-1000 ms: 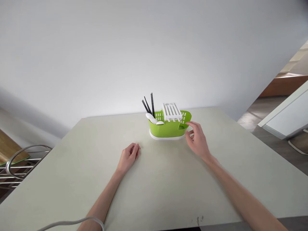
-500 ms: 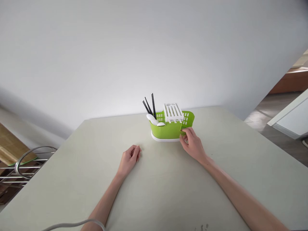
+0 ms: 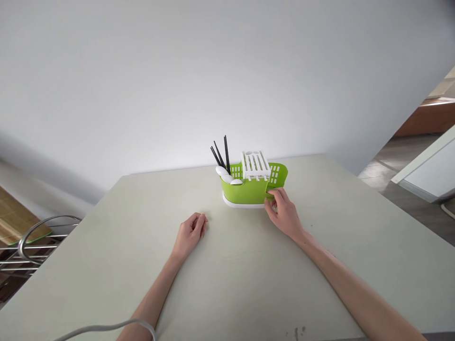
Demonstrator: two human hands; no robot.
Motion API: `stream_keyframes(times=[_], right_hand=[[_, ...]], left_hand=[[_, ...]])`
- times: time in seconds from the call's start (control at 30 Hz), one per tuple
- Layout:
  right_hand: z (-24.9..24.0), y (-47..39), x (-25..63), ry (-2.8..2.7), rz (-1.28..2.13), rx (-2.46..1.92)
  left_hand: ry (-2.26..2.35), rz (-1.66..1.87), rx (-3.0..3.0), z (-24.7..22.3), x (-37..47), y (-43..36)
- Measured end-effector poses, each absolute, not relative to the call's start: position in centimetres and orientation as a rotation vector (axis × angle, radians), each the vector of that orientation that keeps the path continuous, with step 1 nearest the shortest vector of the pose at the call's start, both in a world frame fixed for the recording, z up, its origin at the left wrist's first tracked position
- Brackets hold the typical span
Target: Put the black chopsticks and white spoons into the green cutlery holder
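A green plastic utensil holder (image 3: 241,192) with a white base stands near the back edge of the table. Several black chopsticks (image 3: 226,154) and white spoons (image 3: 226,177) are in its left part. Across its middle sits a white slatted rack (image 3: 256,164) with small hooks along the front. My right hand (image 3: 283,213) grips the low front rim at the holder's right end, thumb outside and fingertips over the edge. Left of the holder, my left hand (image 3: 191,233) rests on the table with its fingers curled closed; whether anything is inside is hidden.
The pale table (image 3: 231,284) meets a white wall (image 3: 199,85) behind the holder. A metal wire rack (image 3: 35,258) with a wooden board (image 3: 21,218) stands off the left edge. A grey cable (image 3: 103,327) crosses my left forearm. Wet spots (image 3: 296,333) mark the near edge.
The view has shifted very slightly. Both hands keep their places, and the holder with its contents has not visibly moved.
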State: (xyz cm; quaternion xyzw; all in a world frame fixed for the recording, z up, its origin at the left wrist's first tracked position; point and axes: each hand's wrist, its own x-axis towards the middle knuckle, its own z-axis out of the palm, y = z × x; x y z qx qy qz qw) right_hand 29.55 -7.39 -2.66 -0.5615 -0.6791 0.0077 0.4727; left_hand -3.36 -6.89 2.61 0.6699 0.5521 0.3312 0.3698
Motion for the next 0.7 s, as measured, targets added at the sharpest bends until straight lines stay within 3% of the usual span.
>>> stream_keyframes(times=[0.7], right_hand=[[-2.5,-7.6,30.6,-1.659,-0.085,-1.477]], left_hand=[[1.417,0.833,1.746,2.5,-3.4,-6.7]])
